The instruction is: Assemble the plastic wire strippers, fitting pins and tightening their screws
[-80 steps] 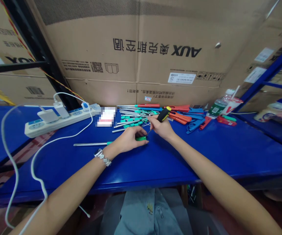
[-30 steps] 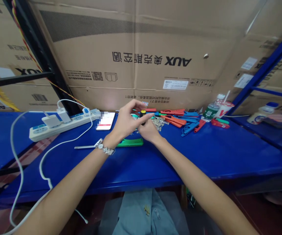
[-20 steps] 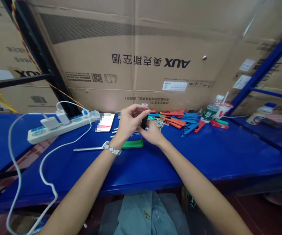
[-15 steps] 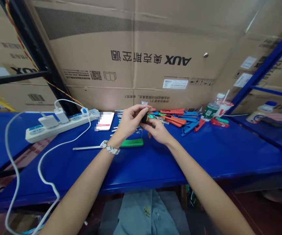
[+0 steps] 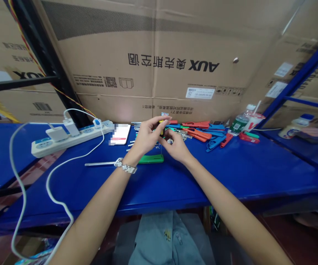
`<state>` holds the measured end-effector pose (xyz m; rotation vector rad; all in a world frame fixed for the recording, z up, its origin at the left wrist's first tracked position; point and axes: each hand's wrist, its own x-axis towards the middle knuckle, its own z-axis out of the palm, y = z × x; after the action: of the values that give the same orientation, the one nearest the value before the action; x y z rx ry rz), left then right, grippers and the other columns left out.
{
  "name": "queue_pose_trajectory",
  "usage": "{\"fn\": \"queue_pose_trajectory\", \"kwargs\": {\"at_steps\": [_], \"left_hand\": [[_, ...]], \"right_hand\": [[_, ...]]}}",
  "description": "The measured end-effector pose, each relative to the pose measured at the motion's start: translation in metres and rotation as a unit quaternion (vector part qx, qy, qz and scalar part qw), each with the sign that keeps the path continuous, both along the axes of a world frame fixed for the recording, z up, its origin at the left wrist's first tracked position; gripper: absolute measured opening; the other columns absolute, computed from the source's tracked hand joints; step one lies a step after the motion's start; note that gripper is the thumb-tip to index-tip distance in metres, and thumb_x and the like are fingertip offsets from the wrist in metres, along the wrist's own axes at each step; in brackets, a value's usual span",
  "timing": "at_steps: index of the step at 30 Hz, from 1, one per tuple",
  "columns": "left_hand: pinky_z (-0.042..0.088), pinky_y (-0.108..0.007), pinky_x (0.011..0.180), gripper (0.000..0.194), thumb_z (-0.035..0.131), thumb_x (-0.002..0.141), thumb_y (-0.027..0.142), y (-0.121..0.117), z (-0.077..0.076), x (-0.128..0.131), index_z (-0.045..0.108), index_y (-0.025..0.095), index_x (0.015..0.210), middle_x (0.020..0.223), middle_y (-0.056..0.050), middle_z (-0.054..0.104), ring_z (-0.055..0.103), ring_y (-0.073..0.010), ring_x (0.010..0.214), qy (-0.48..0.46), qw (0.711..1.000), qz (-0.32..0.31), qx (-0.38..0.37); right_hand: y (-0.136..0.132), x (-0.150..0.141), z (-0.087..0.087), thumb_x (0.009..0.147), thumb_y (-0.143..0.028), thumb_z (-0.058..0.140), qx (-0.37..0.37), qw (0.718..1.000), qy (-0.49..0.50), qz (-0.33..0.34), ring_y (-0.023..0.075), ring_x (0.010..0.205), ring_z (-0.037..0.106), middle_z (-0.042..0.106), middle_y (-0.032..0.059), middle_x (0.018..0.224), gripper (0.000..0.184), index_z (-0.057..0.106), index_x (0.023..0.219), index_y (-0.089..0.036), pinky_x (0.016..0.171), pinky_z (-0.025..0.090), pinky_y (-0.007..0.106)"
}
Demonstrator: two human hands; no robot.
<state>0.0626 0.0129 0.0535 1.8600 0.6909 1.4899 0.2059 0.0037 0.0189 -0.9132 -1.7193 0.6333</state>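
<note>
An upright screwdriver (image 5: 162, 126) with a black and yellow handle stands over the bench, its thin shaft pointing down to the end of a green handle (image 5: 152, 159). From that handle a long metal tube (image 5: 99, 163) runs left, so it looks like a stick lighter lying flat. My left hand (image 5: 147, 136) is closed round the top of the screwdriver, thumb and fingers on its handle. My right hand (image 5: 177, 145) is curled against the lower part of the same handle, with its fingertips partly hidden. My left wrist and forearm cover part of the lighter.
Behind my hands lie metal tubes with teal parts (image 5: 136, 138), and orange (image 5: 199, 134) and blue handles (image 5: 216, 141). A phone (image 5: 122, 133) and a power strip (image 5: 73, 134) lie left. A bottle (image 5: 238, 123) and cup (image 5: 254, 121) stand right, before a cardboard wall (image 5: 170, 33).
Earlier my right hand held the screwdriver tilted while my left hand lay on the green handle. My left hand has risen onto the screwdriver, which is now upright; its handle has turned between my fingers.
</note>
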Motion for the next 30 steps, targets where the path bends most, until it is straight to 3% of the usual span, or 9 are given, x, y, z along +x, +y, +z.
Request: {"fn": "queue_pose_trajectory", "kwargs": {"at_steps": [4, 7, 11, 13, 15, 18, 21, 26, 30], "left_hand": [[0.051, -0.038, 0.105, 0.030, 0.052, 0.103, 0.035, -0.001, 0.003, -0.009, 0.072, 0.021, 0.119, 0.123, -0.011, 0.074, 0.067, -0.0214, 0.120, 0.054, 0.997, -0.045, 0.017], [0.054, -0.033, 0.093, 0.024, 0.065, 0.096, 0.037, -0.002, 0.000, -0.002, 0.073, 0.021, 0.112, 0.120, -0.010, 0.074, 0.069, -0.0206, 0.111, 0.045, 0.998, 0.018, 0.037], [0.053, -0.027, 0.067, 0.027, 0.084, 0.080, 0.039, -0.004, -0.005, 0.015, 0.071, 0.018, 0.091, 0.086, -0.005, 0.075, 0.068, -0.0158, 0.074, -0.047, 0.992, 0.112, 0.022], [0.053, -0.028, 0.068, 0.022, 0.079, 0.086, 0.039, -0.005, -0.006, 0.017, 0.072, 0.018, 0.088, 0.082, -0.004, 0.075, 0.068, -0.0160, 0.072, -0.049, 0.994, 0.099, 0.022], [0.055, -0.030, 0.078, 0.020, 0.069, 0.094, 0.038, -0.006, -0.004, 0.014, 0.074, 0.019, 0.098, 0.095, -0.007, 0.078, 0.072, -0.0187, 0.087, -0.016, 0.998, 0.049, 0.031], [0.054, -0.036, 0.095, 0.029, 0.054, 0.103, 0.038, -0.007, -0.003, 0.009, 0.072, 0.020, 0.117, 0.113, -0.010, 0.077, 0.071, -0.0221, 0.108, 0.037, 0.999, -0.016, 0.030], [0.051, -0.040, 0.102, 0.036, 0.044, 0.106, 0.040, -0.006, -0.005, 0.011, 0.066, 0.021, 0.127, 0.118, -0.011, 0.076, 0.068, -0.0231, 0.116, 0.065, 0.997, -0.027, 0.031], [0.056, -0.033, 0.081, 0.038, 0.078, 0.086, 0.044, -0.005, -0.010, 0.026, 0.068, 0.019, 0.113, 0.103, -0.008, 0.077, 0.071, -0.0206, 0.091, -0.011, 0.995, 0.095, 0.038], [0.056, -0.032, 0.080, 0.023, 0.070, 0.093, 0.042, -0.008, -0.008, 0.024, 0.072, 0.019, 0.095, 0.094, -0.006, 0.077, 0.072, -0.0190, 0.085, -0.004, 0.997, 0.077, 0.031]], "right_hand": [[-0.004, 0.012, 0.006, 0.090, -0.059, 0.060, -0.051, 0.993, -0.016, 0.109, 0.0162, 0.065, 0.052, 0.056, -0.0008, 0.071, 0.037, 0.063, 0.092, -0.022, 0.063, 0.042, 0.030], [0.000, 0.013, 0.000, 0.083, -0.056, 0.070, -0.013, 0.999, -0.009, 0.052, 0.0154, 0.065, 0.049, 0.054, -0.0009, 0.070, 0.039, 0.054, 0.075, -0.022, 0.063, 0.042, 0.030], [0.005, 0.001, -0.013, 0.077, -0.052, 0.077, 0.017, 1.000, 0.014, -0.004, 0.0155, 0.063, 0.049, 0.051, -0.0026, 0.066, 0.040, 0.049, 0.075, -0.023, 0.061, 0.043, 0.031], [0.003, -0.004, -0.014, 0.078, -0.051, 0.077, 0.020, 1.000, 0.010, -0.022, 0.0158, 0.062, 0.049, 0.053, -0.0021, 0.069, 0.038, 0.053, 0.083, -0.023, 0.061, 0.045, 0.031], [0.000, -0.005, -0.010, 0.080, -0.051, 0.075, 0.020, 1.000, 0.001, -0.017, 0.0162, 0.065, 0.051, 0.058, 0.0005, 0.077, 0.036, 0.057, 0.091, -0.022, 0.063, 0.047, 0.032], [-0.005, 0.005, 0.000, 0.090, -0.053, 0.063, -0.018, 0.997, -0.029, 0.070, 0.0169, 0.069, 0.054, 0.061, 0.0022, 0.079, 0.032, 0.061, 0.091, -0.021, 0.065, 0.049, 0.033], [-0.003, 0.019, 0.006, 0.093, -0.050, 0.058, -0.039, 0.991, -0.052, 0.119, 0.0175, 0.070, 0.057, 0.061, 0.0014, 0.073, 0.032, 0.062, 0.081, -0.020, 0.069, 0.050, 0.034], [0.006, 0.021, -0.002, 0.082, -0.040, 0.071, -0.003, 0.998, -0.061, 0.017, 0.0166, 0.062, 0.053, 0.060, 0.0008, 0.065, 0.028, 0.058, 0.067, -0.020, 0.061, 0.044, 0.032], [0.005, 0.011, -0.003, 0.077, -0.037, 0.075, -0.012, 0.993, -0.098, -0.062, 0.0168, 0.060, 0.051, 0.058, 0.0007, 0.064, 0.027, 0.056, 0.068, -0.021, 0.059, 0.042, 0.032]]}}
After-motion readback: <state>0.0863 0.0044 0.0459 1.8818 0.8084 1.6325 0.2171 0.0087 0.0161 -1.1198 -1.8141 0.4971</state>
